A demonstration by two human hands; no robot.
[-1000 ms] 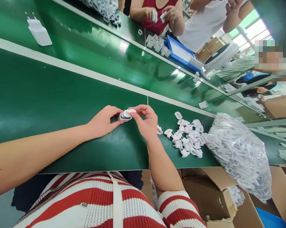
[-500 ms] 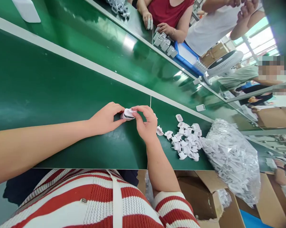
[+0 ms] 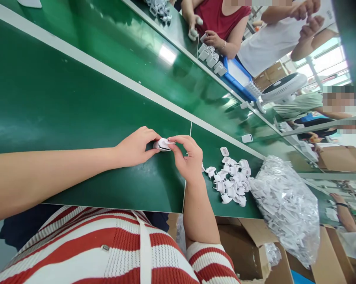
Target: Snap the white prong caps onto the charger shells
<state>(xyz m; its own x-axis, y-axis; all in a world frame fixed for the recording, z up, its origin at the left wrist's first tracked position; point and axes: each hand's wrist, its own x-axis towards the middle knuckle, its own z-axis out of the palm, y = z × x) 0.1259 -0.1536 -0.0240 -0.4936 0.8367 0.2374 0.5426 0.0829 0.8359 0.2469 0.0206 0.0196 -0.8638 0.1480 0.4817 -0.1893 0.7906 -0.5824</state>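
Note:
In the head view my left hand [image 3: 135, 149] pinches a small white plastic housing [image 3: 160, 145], like a charger case, between thumb and fingers, just above the green work surface. A narrow dark gap shows along its front edge. On its right end, my right hand [image 3: 190, 157] pinches a white pronged cover [image 3: 171, 142] with thumb and forefinger. That cover touches the housing and sits slightly tilted; my fingers partly hide it. Right of my right hand lies a loose pile of similar white pronged covers [image 3: 232, 179].
A clear plastic bag [image 3: 286, 209] full of white parts slumps over the table's right edge, above open cardboard boxes [image 3: 239, 248]. Beyond a pale rail runs a green belt [image 3: 107, 43] carrying a white part [image 3: 246, 138]. Co-workers sit opposite, near a blue tray [image 3: 239, 79] and a fan [image 3: 284, 86].
The dark opening in the housing looks narrower, with the cover lower over it. Both hands stay close together, slightly further right in view. A co-worker's gloved hand opposite has changed pose.

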